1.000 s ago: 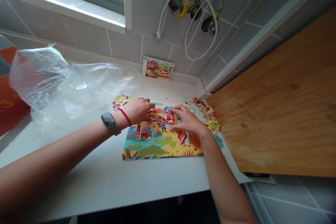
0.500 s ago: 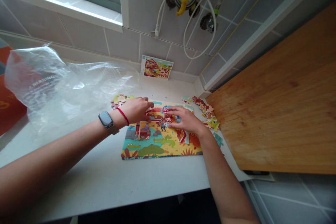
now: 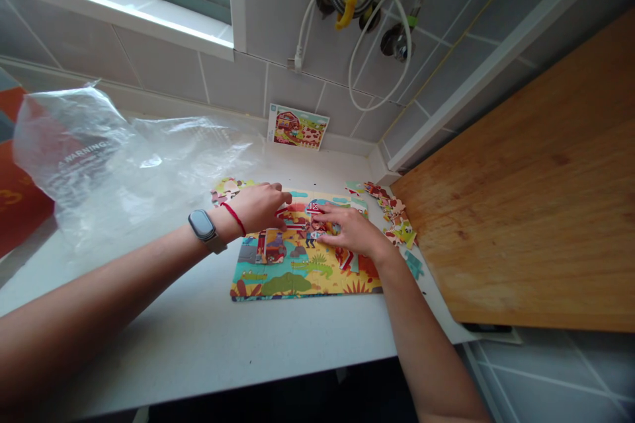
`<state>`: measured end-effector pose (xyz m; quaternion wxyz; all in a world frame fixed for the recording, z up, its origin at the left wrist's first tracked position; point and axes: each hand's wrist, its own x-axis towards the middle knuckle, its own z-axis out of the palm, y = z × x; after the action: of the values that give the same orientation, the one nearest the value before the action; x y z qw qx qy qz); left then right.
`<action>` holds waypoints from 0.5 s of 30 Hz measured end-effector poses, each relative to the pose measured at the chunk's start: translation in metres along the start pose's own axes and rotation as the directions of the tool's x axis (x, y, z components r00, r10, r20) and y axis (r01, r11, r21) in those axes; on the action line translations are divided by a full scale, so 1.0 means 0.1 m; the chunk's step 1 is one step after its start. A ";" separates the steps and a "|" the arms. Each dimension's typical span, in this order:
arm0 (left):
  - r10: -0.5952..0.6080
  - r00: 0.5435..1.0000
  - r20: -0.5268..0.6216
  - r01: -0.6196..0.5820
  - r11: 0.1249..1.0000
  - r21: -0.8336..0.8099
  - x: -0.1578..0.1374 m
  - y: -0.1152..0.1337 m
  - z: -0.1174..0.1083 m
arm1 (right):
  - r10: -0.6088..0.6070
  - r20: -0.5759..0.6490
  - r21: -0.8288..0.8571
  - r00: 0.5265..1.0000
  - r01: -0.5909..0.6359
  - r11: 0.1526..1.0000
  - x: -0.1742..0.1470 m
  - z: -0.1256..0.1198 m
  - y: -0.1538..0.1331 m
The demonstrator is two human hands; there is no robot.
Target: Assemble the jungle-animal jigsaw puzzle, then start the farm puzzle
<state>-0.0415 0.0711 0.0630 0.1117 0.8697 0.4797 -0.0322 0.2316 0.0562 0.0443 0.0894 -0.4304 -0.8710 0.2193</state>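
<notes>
An assembled jigsaw puzzle (image 3: 317, 268) with crocodiles and trees lies flat on the white counter, several loose puzzle pieces resting on top of it. My left hand (image 3: 260, 206) is over its upper left part, thumb and fingers curled around a red-and-white puzzle piece (image 3: 282, 210) that is mostly hidden. From the right, my right hand (image 3: 354, 231) reaches over the middle, its fingertips and thumb on the edges of a puzzle piece (image 3: 316, 223) showing a figure and a red barn top. Below that hand is another loose red-and-white puzzle piece (image 3: 350, 260).
A picture card (image 3: 299, 127) of a farm leans against the tiled wall. Loose puzzle pieces (image 3: 394, 211) are heaped by the wooden panel (image 3: 526, 178), more (image 3: 225, 188) behind my left hand. A clear plastic bag (image 3: 124, 158) covers the counter's left. Hoses and a white cable (image 3: 350, 73) hang above.
Both hands stay almost where they were; the right fingers shift very slightly at the middle piece. The whole view moves slightly.
</notes>
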 end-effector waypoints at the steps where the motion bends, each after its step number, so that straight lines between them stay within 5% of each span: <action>1: 0.002 1.000 0.000 -0.002 1.000 -0.002 0.00 0.00 0.00 | -0.009 0.002 -0.004 1.000 0.009 1.000 0.00 0.00 0.00; 15: 0.009 1.000 -0.001 -0.009 1.000 0.003 0.01 -0.02 0.01 | -0.064 0.008 -0.002 0.998 0.064 0.998 0.03 0.08 0.00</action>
<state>-0.0425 0.0721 0.0614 0.1105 0.8721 0.4757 -0.0320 0.2271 0.0556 0.0373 0.0925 -0.4017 -0.8848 0.2173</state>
